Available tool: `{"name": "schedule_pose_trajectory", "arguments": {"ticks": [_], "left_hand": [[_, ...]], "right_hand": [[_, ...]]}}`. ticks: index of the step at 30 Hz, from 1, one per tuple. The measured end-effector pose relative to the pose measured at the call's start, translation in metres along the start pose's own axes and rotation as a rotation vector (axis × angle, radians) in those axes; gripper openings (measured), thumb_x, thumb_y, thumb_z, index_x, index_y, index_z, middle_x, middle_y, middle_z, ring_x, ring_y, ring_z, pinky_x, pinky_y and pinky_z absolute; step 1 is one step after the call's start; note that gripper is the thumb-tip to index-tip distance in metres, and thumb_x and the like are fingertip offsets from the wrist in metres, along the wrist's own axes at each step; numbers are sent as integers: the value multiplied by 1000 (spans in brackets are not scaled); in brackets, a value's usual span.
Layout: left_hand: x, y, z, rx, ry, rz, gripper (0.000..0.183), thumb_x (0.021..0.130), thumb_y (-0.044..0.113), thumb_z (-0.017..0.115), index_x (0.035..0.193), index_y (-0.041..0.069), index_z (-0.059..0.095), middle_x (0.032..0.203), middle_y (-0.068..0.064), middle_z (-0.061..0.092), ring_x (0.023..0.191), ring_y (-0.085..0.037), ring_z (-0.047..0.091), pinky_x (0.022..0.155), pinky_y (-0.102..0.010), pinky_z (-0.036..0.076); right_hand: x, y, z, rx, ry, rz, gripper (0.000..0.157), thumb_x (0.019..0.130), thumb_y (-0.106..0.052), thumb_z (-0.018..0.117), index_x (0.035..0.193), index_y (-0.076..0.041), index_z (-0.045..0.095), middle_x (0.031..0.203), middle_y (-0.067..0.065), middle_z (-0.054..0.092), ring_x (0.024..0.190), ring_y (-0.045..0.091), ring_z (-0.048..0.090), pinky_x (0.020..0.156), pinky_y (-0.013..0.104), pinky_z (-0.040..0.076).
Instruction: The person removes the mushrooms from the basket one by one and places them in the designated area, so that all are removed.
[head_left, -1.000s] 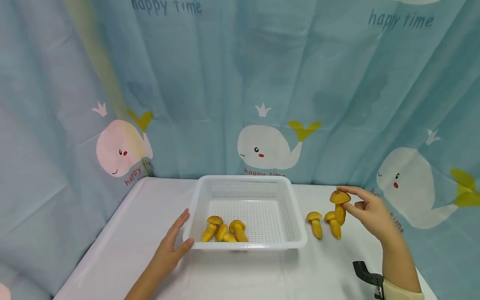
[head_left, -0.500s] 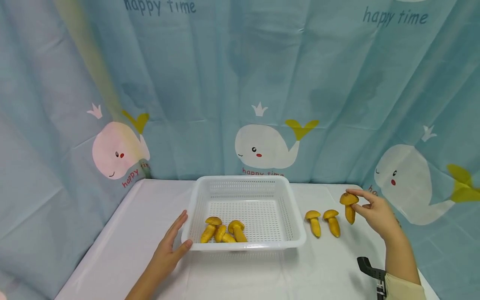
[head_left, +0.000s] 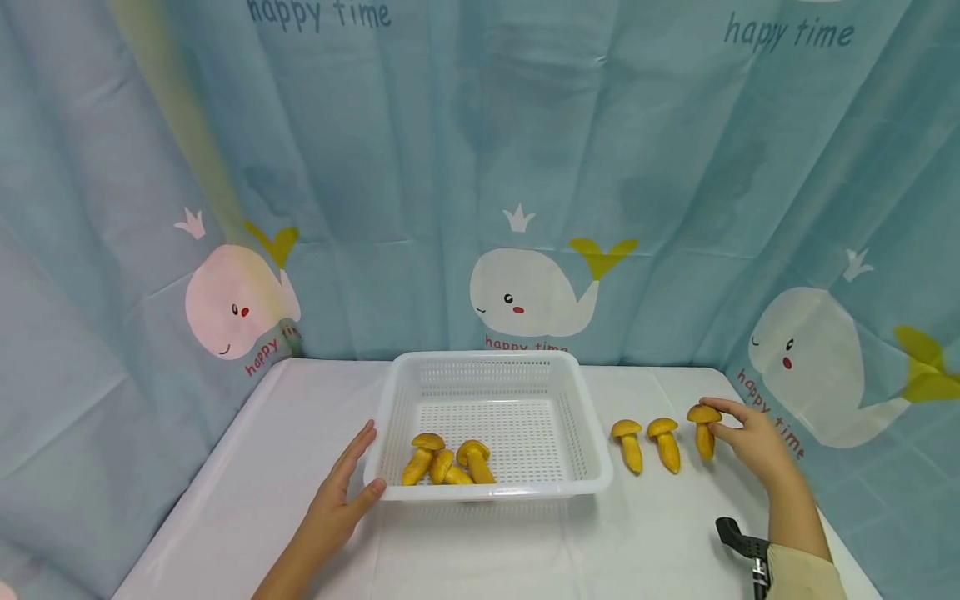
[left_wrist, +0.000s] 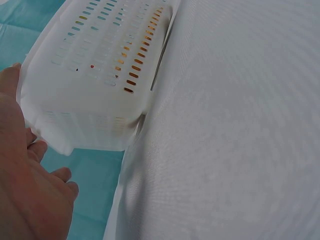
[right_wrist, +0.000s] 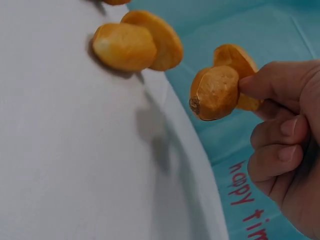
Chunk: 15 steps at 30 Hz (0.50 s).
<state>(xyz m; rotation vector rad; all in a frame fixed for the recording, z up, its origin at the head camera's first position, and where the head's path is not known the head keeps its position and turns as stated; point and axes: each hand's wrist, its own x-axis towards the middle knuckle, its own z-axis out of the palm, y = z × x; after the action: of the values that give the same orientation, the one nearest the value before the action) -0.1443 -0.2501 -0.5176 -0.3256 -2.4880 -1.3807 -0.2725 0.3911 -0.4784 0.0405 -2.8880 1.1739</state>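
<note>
My right hand (head_left: 759, 443) pinches a yellow-brown mushroom (head_left: 704, 440) by its cap, thumb and forefinger around it. In the right wrist view this mushroom (right_wrist: 216, 94) hangs slightly above the table, its shadow apart from it. Two similar mushrooms, one near the basket (head_left: 631, 452) and one in the middle (head_left: 667, 450), lie to its left. My left hand (head_left: 335, 493) touches the left front corner of a white perforated basket (head_left: 491, 492) with its fingers extended. Several mushrooms (head_left: 475, 460) lie inside the basket near its front wall.
A white cloth covers the table (head_left: 480, 558). Behind it hangs a blue curtain (head_left: 390, 208) with printed whales. A black wrist mount (head_left: 738, 537) sits on the right forearm by a beige sleeve (head_left: 804, 575).
My right hand has carried its mushroom to the right, away from the two lying mushrooms, then lowered it toward the table. The left hand and basket stay in place.
</note>
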Motion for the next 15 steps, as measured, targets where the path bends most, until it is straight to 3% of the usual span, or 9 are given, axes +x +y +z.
{"name": "schedule_pose_trajectory", "arguments": {"ticks": [9,15], "left_hand": [[0,0,0,-29,8,29,79,94,9,72,161,24,34,170,1,25,157,-15,19,110,-1,14],[0,1,0,-41,0,33,78,94,9,72,161,24,34,170,2,25,157,-15,19,111,-1,14]], "right_hand": [[5,21,15,58,-32,37,47,106,-20,54,149,-2,49,154,31,42,146,58,21,108,82,20],[8,34,24,170,-83,98,48,109,-19,48,154,-4,44,159,28,37,148,49,26,114,72,28]]}}
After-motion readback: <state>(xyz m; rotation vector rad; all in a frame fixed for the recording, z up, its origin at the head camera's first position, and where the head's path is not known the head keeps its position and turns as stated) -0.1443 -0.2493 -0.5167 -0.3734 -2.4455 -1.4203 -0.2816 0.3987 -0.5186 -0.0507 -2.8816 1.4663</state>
